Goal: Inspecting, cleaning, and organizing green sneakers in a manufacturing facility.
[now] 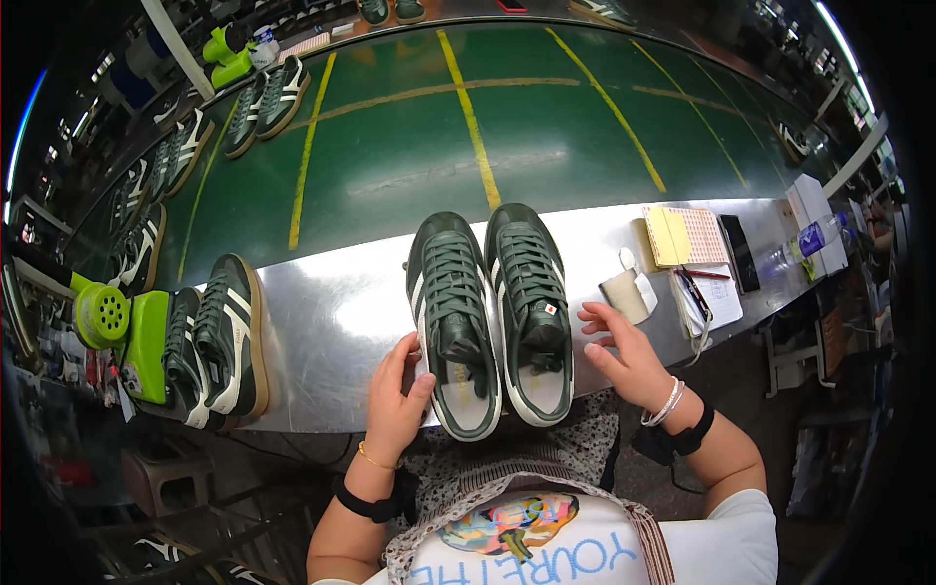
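Observation:
A pair of dark green sneakers with white side stripes stands in front of me, toes pointing away. The left sneaker (451, 278) and the right sneaker (526, 268) are laced and sit side by side. A small white sticker with a red mark (551, 309) shows on the right one. Beside the outer heel of the left sneaker is my left hand (395, 398), fingers apart and holding nothing; whether it touches the shoe I cannot tell. My right hand (626, 353) hovers just off the right sneaker's outer side, fingers spread, with nothing in it.
The metal bench (322, 322) borders a green conveyor belt (390, 127) with yellow lines. Another sneaker pair (229, 336) stands left, by a lime-green device (144, 341). Notepads (678, 237), a phone (739, 253), a pen (694, 292) and a bottle (804, 242) lie right.

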{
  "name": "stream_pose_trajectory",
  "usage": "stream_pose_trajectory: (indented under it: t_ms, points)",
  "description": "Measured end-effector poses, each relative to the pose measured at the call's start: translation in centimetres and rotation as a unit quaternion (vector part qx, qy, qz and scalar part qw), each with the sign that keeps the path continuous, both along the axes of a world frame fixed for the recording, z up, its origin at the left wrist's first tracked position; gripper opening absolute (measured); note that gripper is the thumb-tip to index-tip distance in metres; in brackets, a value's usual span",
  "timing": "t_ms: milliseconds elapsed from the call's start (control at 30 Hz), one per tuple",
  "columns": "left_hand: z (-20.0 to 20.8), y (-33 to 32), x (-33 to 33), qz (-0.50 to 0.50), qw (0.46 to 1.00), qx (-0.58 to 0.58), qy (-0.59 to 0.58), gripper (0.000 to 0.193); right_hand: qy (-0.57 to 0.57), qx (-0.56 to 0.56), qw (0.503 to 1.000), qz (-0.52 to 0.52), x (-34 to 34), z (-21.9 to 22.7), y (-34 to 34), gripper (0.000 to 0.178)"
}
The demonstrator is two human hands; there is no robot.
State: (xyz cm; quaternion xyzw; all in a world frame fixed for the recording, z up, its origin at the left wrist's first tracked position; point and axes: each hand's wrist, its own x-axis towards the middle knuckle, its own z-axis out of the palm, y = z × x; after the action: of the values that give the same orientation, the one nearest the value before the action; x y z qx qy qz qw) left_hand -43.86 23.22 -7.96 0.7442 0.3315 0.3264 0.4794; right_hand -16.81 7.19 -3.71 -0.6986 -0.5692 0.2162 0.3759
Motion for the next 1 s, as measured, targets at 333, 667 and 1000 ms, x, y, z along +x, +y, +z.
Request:
stream_pose_trajectory:
  t_ms: [333,667,1000]
  points:
    - [1.4,-0.3,-1.2,-0.007,0.876,-0.437,-0.206,0.050,0.585,0.036,0.802,-0.110,-4.3,-2.9,0.0,0.060]
    - [-1.7,-2.2,-1.4,-0.055,0.736,-0.569,-0.363,0.046,0.740,0.041,0.668,-0.068,-6.7,-6.7,-0.5,0.051]
    - [-4.4,-2.1,-2.9,-0.074,0.776,-0.533,-0.329,0.047,0.765,0.015,0.642,-0.047,-7.5,-7.5,-0.7,0.046]
